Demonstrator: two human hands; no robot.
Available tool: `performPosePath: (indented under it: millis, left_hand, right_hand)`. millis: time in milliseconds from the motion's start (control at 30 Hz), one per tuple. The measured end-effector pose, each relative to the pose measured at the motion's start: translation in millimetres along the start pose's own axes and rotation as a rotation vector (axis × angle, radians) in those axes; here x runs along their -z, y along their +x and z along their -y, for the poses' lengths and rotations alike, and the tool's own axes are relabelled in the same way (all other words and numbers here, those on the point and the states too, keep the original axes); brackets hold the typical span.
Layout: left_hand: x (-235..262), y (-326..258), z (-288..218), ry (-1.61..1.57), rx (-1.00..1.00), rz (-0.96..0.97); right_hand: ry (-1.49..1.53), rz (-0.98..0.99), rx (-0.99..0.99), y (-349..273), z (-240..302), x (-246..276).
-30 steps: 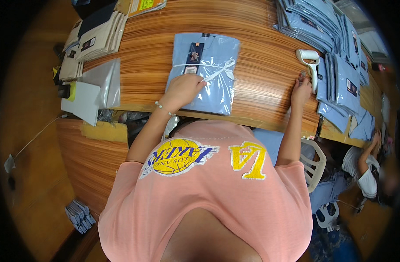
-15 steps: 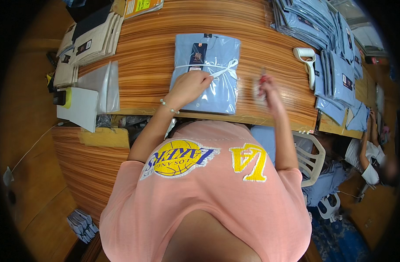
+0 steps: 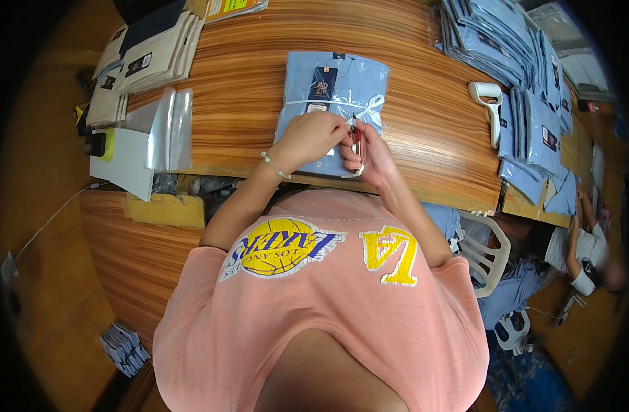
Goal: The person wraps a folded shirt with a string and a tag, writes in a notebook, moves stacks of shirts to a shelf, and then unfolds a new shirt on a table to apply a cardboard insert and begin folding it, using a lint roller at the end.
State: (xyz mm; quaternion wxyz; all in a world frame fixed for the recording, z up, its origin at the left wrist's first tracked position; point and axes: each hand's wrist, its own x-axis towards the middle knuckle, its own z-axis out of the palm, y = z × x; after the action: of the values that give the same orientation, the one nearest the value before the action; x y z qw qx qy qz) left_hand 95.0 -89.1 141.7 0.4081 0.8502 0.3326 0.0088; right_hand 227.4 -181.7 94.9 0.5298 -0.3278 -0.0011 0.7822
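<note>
In front of me on the table lies a bundle of folded light-blue garments (image 3: 300, 72) in clear plastic, with a dark tag (image 3: 322, 81) on top. White ribbon (image 3: 297, 102) runs around it, with a bow at its right side. My left hand (image 3: 313, 139) rests over the bundle, closed in a pinch on the ribbon just below the bow. Beside it, my right hand (image 3: 373, 154) is closed around small red-handled thread snips (image 3: 357, 141). Their dark points face away from me, close to the ribbon and my left fingertips. A pale piece hangs by the lower right fingers.
Blue packed garments (image 3: 489, 48) are stacked at far right, near a white lint roller (image 3: 491, 103). Beige packed garments (image 3: 156, 65), clear plastic bags (image 3: 173, 130) and a white board (image 3: 125, 161) sit at left. A plastic chair (image 3: 489, 250) and another person (image 3: 585, 247) are at right.
My right hand has come left with the snips, from beside the bundle to the ribbon by my left hand. My left hand keeps its pinch. The view has shifted slightly.
</note>
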Motion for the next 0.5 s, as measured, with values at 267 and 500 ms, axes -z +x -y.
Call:
performPosePath:
  millis: [267,500]
  left_hand:
    - [2,-10,-4,0.032,0.024,-0.02]
    - [47,-58,4,0.368,0.067,0.273]
  right_hand:
    - [0.018,0.055,-0.022,10,-6,16]
    - [-0.083,-0.116,0.201,-23,25,22]
